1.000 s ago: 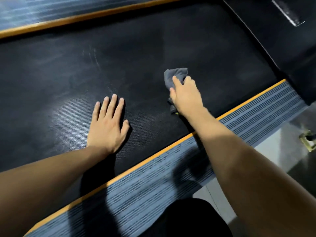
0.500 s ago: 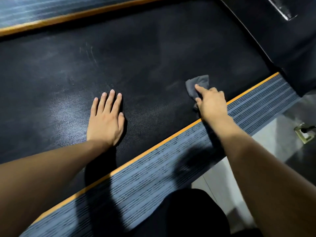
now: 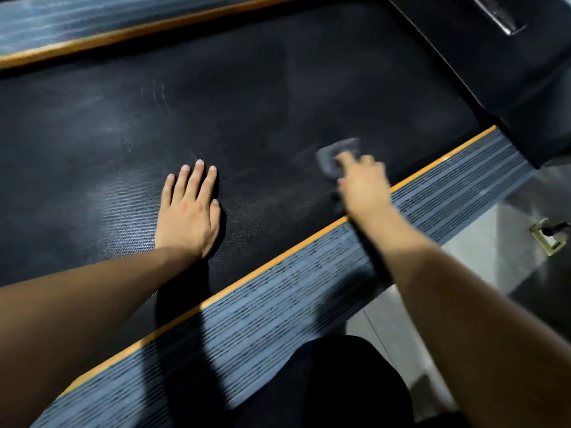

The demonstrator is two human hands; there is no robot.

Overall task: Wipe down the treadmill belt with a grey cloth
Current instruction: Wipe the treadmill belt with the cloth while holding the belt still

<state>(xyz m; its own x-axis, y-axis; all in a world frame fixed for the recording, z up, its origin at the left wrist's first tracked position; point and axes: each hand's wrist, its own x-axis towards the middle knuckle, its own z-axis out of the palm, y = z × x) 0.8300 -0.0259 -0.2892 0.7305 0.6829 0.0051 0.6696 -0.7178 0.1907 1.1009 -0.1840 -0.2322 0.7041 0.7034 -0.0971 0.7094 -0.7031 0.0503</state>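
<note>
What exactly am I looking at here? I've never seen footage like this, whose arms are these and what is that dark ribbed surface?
There is no robot. The single view comes from a camera worn on a person's head, looking forward and down at their own bare arms. The wide dark textured surface is the treadmill belt, bordered by an orange stripe and a grey ribbed side rail. The left hand lies flat on the belt, fingers straight, holding nothing. The right hand, blurred by motion, grips a bunched grey cloth against the belt near the rail. Pale smears and scratches show on the belt farther away. The floor is at the right.
</note>
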